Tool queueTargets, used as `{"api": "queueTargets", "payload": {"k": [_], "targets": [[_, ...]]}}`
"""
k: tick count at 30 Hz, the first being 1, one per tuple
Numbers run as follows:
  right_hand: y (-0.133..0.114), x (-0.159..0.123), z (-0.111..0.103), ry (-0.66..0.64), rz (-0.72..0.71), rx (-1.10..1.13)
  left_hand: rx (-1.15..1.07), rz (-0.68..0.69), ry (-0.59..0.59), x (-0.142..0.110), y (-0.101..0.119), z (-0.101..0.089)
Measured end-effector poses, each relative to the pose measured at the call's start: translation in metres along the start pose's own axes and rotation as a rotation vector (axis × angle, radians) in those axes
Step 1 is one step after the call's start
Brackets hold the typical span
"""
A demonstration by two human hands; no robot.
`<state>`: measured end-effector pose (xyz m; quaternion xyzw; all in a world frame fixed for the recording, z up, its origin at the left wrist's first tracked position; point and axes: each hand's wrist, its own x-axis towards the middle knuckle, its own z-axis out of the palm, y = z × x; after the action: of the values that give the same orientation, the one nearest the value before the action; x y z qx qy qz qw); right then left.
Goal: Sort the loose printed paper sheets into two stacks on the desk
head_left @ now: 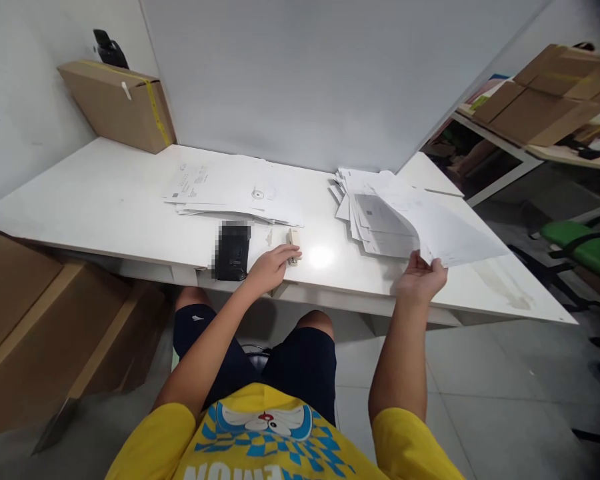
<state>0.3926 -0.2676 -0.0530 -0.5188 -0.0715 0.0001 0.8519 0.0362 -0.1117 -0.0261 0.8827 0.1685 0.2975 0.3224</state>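
Observation:
At the front edge of the white desk, my left hand (pixel 270 268) has its fingers closed over a small beige block (pixel 294 237) with shiny metal at its near end. The fingers partly cover the block, so its exact kind is hard to make out. My right hand (pixel 421 277) pinches the near edge of a sheet of paper (pixel 443 220), which curls up off a loose pile of printed papers (pixel 375 217). A second stack of papers (pixel 240 190) lies further left. Beside my left hand is a black wallet-like case (pixel 234 252), partly blurred out.
A cardboard box (pixel 123 107) leans at the desk's back left, with a black bottle (pixel 111 52) behind it. A grey partition (pixel 300 73) rises along the back. Large cartons (pixel 35 320) stand below left. A green chair (pixel 587 247) and shelving with boxes (pixel 545 100) are to the right.

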Motion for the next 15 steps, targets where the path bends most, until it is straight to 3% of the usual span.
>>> {"api": "queueTargets", "payload": {"k": [5,10,13,15], "targets": [[0.006,0.007,0.02,-0.047,0.222,-0.241,0.002,-0.002,0.007,-0.001,-0.002,0.002],[0.009,0.009,0.024,-0.145,0.214,-0.391,0.128,0.022,0.041,-0.004,0.013,0.006],[0.01,0.009,0.025,-0.171,0.159,-0.439,0.295,0.012,0.126,0.006,0.022,-0.012],[0.011,0.01,0.026,-0.19,0.171,-0.437,0.382,-0.017,0.161,0.023,0.014,-0.036]]}}
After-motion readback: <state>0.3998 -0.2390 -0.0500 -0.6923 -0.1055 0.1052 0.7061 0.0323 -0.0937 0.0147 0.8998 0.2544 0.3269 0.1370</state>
